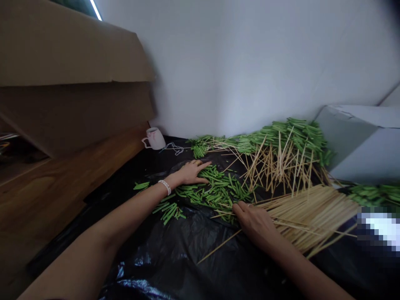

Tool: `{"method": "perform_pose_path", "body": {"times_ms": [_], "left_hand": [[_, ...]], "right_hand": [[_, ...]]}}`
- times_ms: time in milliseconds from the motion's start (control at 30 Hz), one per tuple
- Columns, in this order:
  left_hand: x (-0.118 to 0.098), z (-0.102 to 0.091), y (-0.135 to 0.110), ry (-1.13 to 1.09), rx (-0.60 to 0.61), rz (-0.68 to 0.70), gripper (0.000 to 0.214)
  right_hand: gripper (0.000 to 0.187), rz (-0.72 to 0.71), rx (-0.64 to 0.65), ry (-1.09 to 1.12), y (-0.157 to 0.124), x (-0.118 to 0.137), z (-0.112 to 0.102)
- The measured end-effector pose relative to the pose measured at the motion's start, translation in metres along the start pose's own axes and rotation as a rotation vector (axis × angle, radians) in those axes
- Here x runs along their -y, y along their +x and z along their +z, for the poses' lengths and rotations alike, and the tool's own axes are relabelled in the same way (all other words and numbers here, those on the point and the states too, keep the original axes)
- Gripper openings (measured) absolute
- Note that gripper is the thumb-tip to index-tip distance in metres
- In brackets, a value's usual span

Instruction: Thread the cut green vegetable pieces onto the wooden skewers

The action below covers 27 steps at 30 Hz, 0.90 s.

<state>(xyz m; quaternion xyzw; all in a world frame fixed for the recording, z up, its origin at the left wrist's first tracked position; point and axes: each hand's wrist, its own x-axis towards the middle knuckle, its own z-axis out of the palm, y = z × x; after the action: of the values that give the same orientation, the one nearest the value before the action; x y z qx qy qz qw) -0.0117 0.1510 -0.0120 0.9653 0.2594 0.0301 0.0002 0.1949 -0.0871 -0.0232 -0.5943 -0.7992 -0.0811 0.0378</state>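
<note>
My left hand (191,172), with a bead bracelet on the wrist, lies flat with fingers stretched out on a heap of short green pieces (215,189) spread on black plastic sheeting (175,254). My right hand (254,221) rests at the near edge of that heap, its fingers curled down onto a bundle of thin bamboo skewers (312,212); what the fingertips pinch is hidden. Behind, skewers with green pieces threaded on them (281,146) are piled against the wall.
A white mug (154,138) stands by the wall at the back left. Large cardboard sheets (68,75) lean over a wooden surface (46,187) on the left. A pale box (362,141) sits at the right, with more green pieces (375,193) beside it.
</note>
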Motion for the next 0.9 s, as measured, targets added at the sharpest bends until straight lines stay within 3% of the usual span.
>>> {"method": "perform_pose_path", "body": {"times_ms": [133, 367, 533, 733, 900], "left_hand": [[0.006, 0.005, 0.001, 0.168, -0.043, 0.057, 0.070], [0.012, 0.013, 0.013, 0.260, -0.073, 0.087, 0.052], [0.010, -0.005, 0.011, 0.296, -0.112, 0.059, 0.049], [-0.032, -0.034, -0.016, 0.221, -0.313, -0.054, 0.048], [-0.078, -0.024, -0.032, 0.064, -0.359, -0.081, 0.053]], "right_hand": [[0.018, 0.001, -0.011, 0.013, 0.000, 0.000, 0.001], [0.018, 0.005, -0.029, 0.014, 0.000, 0.000, 0.002], [0.018, -0.001, -0.035, 0.024, 0.001, 0.000, 0.001], [0.017, -0.002, -0.027, 0.024, 0.000, -0.001, 0.003], [0.014, 0.017, -0.008, 0.003, 0.001, -0.001, 0.002]]}}
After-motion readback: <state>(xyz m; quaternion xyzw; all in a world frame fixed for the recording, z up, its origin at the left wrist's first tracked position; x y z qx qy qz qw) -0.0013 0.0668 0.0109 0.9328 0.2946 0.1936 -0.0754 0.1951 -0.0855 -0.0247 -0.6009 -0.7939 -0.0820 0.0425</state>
